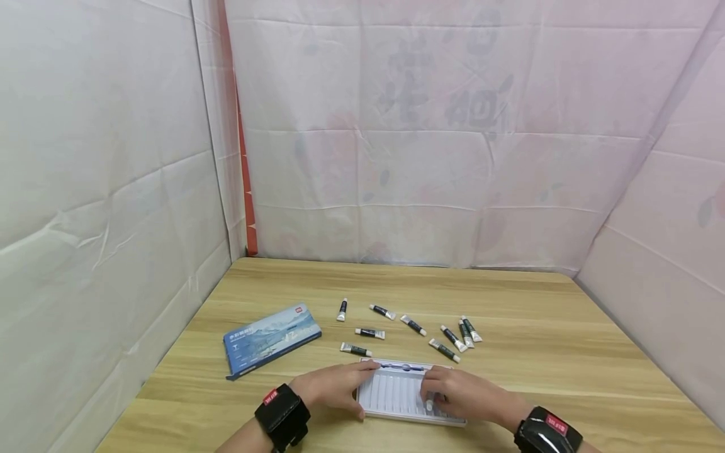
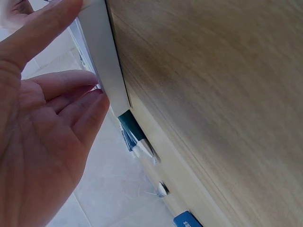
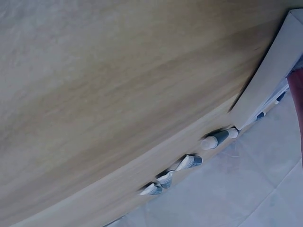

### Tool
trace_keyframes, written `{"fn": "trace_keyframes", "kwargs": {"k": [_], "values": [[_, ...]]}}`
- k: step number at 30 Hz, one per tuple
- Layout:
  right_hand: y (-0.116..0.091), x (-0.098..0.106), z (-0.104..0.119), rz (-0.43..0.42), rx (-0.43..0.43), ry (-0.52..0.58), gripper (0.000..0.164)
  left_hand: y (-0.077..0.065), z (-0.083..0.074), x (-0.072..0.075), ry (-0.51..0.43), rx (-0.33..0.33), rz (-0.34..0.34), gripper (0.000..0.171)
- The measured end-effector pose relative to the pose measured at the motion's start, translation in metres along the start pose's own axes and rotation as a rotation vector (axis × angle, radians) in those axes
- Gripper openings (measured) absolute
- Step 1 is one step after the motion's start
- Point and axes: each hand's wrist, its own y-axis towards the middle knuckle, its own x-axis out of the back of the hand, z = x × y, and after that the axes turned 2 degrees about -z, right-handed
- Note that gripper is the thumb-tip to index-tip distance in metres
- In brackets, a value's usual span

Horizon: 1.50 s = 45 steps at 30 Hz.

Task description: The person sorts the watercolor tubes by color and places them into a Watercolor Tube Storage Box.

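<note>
A white plastic tray [image 1: 391, 395] with parallel slots lies near the table's front edge. My left hand [image 1: 334, 389] holds its left end, the thumb at the near corner and the fingers at the far one. In the left wrist view, the thumb and fingers meet the tray's wall [image 2: 102, 52]. Over the right part of the slots, my right hand [image 1: 461, 393] pinches a small paint tube [image 1: 429, 406]. Only its white cap end shows below the fingers. A slim blue paintbrush [image 1: 403, 367] lies in the long slot along the tray's far side.
Several dark paint tubes with white caps lie scattered behind the tray, among them one tube [image 1: 355, 350] near its far left corner and another [image 1: 444, 350] at the far right. A blue cardboard box [image 1: 272, 340] lies to the left. White cloth walls enclose the wooden table [image 1: 527, 377].
</note>
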Motion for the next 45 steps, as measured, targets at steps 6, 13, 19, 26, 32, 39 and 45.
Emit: {"fn": "trace_keyframes", "kwargs": {"k": [6, 13, 19, 26, 32, 39, 45], "values": [[-0.004, 0.000, -0.001, -0.014, 0.001, 0.087, 0.026, 0.001, -0.001, 0.000, 0.023, -0.017, -0.006, 0.078], [-0.005, -0.002, -0.003, -0.037, 0.048, 0.126, 0.024, 0.001, 0.000, -0.001, 0.014, -0.001, -0.001, 0.078], [-0.004, -0.001, -0.003, -0.056, 0.057, 0.084, 0.023, 0.000, 0.000, 0.000, 0.013, -0.003, -0.006, 0.077], [0.000, 0.003, 0.000, -0.021, 0.031, 0.071, 0.021, 0.000, 0.001, -0.001, 0.015, -0.002, -0.003, 0.077], [0.005, 0.007, 0.003, 0.079, -0.030, 0.089, 0.018, -0.001, -0.001, 0.000, 0.007, -0.004, -0.005, 0.077], [0.007, 0.005, 0.002, 0.096, -0.041, 0.089, 0.017, 0.000, -0.001, 0.000, -0.005, 0.004, 0.002, 0.077], [0.006, 0.002, 0.004, 0.032, -0.002, 0.045, 0.019, -0.001, -0.002, 0.001, -0.002, 0.004, 0.001, 0.077]]}}
